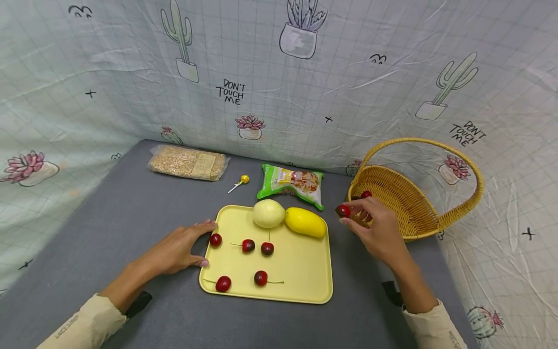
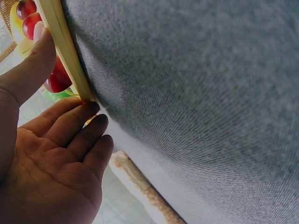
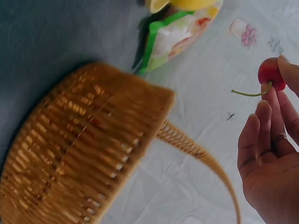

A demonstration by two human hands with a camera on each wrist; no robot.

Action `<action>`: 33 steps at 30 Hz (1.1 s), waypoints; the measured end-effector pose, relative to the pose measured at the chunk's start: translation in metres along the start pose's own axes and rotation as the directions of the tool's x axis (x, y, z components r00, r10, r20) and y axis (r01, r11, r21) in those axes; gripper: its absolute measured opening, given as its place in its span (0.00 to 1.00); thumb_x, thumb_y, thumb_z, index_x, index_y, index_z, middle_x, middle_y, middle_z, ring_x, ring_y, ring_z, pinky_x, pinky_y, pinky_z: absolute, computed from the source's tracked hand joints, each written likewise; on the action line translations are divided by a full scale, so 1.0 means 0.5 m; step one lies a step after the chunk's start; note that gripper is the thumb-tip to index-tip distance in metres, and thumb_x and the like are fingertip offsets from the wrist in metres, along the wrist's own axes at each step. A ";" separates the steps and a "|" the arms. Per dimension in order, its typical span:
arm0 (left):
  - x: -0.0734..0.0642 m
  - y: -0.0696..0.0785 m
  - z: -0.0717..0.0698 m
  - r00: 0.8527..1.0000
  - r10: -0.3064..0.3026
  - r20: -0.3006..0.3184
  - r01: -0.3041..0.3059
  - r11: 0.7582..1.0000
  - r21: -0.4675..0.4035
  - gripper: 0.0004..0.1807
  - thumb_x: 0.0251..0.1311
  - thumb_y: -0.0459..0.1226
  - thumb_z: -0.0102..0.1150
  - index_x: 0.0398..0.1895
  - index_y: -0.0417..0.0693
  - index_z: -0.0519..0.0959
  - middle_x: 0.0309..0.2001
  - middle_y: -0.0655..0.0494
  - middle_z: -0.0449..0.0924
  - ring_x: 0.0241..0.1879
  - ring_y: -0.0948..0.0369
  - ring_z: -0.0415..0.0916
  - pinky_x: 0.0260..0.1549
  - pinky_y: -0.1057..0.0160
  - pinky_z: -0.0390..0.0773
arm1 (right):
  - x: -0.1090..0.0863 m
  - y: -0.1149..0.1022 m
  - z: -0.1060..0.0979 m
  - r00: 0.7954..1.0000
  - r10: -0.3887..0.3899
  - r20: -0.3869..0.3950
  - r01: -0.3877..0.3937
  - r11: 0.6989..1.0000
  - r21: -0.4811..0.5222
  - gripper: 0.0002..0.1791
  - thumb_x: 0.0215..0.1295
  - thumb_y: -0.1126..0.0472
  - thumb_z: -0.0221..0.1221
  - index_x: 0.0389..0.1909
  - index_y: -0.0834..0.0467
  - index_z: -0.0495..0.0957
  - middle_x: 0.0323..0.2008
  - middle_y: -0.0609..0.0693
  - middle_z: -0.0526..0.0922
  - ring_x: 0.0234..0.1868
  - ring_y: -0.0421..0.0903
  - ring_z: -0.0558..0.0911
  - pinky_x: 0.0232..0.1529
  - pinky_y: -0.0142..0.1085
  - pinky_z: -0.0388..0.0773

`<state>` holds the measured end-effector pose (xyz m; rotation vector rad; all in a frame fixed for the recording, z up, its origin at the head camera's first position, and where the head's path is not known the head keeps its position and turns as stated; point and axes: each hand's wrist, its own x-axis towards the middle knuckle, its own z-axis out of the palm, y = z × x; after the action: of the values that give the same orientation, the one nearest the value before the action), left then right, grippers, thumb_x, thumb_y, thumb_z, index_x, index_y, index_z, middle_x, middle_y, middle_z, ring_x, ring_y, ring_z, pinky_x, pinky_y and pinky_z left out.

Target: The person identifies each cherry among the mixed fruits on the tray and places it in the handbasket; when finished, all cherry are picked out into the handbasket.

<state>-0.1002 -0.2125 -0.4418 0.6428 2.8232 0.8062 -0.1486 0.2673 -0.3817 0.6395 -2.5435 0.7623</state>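
My right hand pinches a dark red cherry between thumb and fingertips, left of the wicker basket. In the right wrist view, the held cherry has a curved green stem. Another cherry shows inside the basket near its left rim. My left hand rests at the left side of the yellow tray, fingertips and thumb against its rim. Several cherries lie spread on the tray, one close by this hand. A pale yellow round fruit and a yellow oblong fruit sit at its back.
Behind the tray lie a green-edged snack bag, a yellow lollipop and a clear pack of grains. The basket's tall handle arches over it. A printed cloth hangs behind the grey table.
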 end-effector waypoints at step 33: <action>0.000 0.001 0.000 1.000 -0.006 0.010 0.006 1.000 0.009 0.49 0.52 0.42 0.83 0.77 0.39 0.70 0.76 0.31 0.68 0.75 0.34 0.68 0.68 0.32 0.72 | 0.047 0.211 -0.004 0.967 0.236 -0.101 -0.242 0.968 -0.060 0.17 0.66 0.61 0.74 0.53 0.60 0.86 0.39 0.60 0.87 0.37 0.58 0.84 0.37 0.37 0.74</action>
<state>-0.1000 -0.2123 -0.4416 0.6376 2.8193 0.7878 -0.2232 0.3399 -0.4110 0.2686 -2.5764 0.7564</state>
